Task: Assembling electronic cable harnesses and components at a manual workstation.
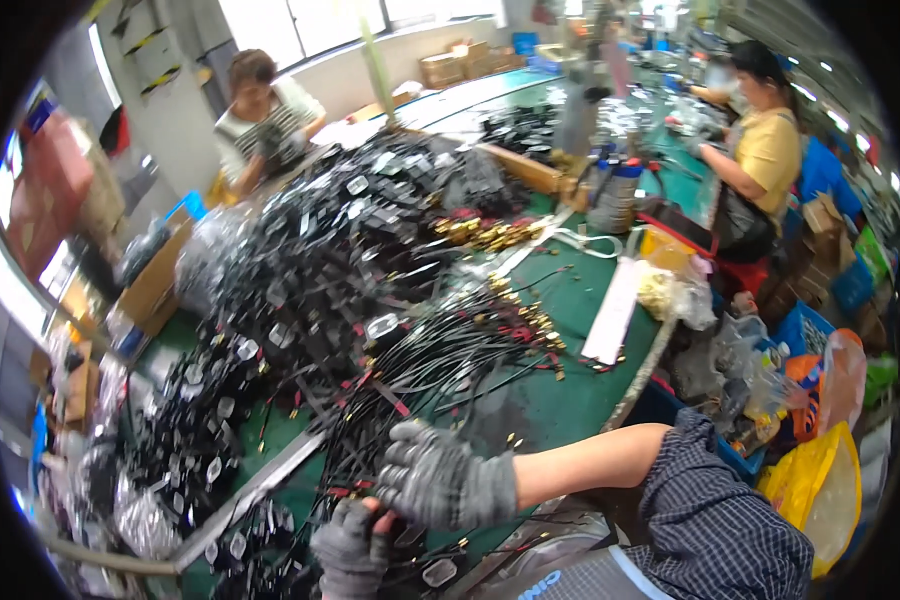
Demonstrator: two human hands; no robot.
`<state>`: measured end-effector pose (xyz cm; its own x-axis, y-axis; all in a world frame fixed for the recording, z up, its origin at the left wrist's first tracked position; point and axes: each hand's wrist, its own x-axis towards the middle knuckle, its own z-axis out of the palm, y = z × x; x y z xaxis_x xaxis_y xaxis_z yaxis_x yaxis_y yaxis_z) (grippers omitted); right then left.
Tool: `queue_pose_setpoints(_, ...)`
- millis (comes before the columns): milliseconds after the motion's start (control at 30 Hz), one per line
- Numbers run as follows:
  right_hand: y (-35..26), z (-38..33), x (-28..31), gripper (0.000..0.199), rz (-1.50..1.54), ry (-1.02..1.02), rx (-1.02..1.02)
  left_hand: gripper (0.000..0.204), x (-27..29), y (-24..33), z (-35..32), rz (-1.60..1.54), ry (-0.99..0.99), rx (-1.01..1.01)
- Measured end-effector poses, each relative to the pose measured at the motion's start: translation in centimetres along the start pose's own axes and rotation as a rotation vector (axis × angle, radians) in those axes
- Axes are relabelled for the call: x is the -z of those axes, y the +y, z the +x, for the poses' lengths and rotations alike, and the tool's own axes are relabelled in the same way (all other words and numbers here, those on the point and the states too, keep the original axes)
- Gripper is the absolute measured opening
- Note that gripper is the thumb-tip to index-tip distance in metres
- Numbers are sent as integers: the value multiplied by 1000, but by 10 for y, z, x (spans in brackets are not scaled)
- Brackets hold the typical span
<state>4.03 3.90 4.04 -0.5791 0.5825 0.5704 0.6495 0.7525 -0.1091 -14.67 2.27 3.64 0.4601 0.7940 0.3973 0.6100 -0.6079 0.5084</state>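
Observation:
My left hand (352, 550), in a grey knit glove with bare fingertips showing, is closed in a pinch at the near edge of the table. Right beside it and slightly above, my right hand (445, 475), also in a grey glove, has its fingers curled down close to the left fingertips. What either hand grips is hidden. Red-marked ends of black cables (345, 491) lie at the fingers. Just beyond spreads a bundle of thin black cables (440, 350) with gold-coloured connectors (525, 318).
A large heap of black cabled parts (320, 230) covers the green table (580, 400). A metal strip (250, 490) crosses at left. A white strip (613, 312) lies right. Two people, one in stripes (270, 130) and one in yellow (765, 150), work beyond. Bags and a yellow sack (820, 490) crowd the right.

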Motion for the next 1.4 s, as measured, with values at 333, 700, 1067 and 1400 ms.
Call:
queue_pose_setpoints(333, 4, 6, 10, 23, 5, 50, 154, 27, 3, 3, 2, -124, -34, 95)
queue_pose_setpoints(700, 23, -20, 27, 20, 407, -312, -323, 29, 96, -67, -23, 280, -32, 420)
queue_pose_setpoints(1067, 64, -47, 20, 17, 249, -410, -193, 29, 163, -265, -9, 326, -338, 845)
queue_pose_setpoints(1400, 110, -37, -9, 16, -117, -243, -353, 46, 76, -266, 29, 822, -338, 514)
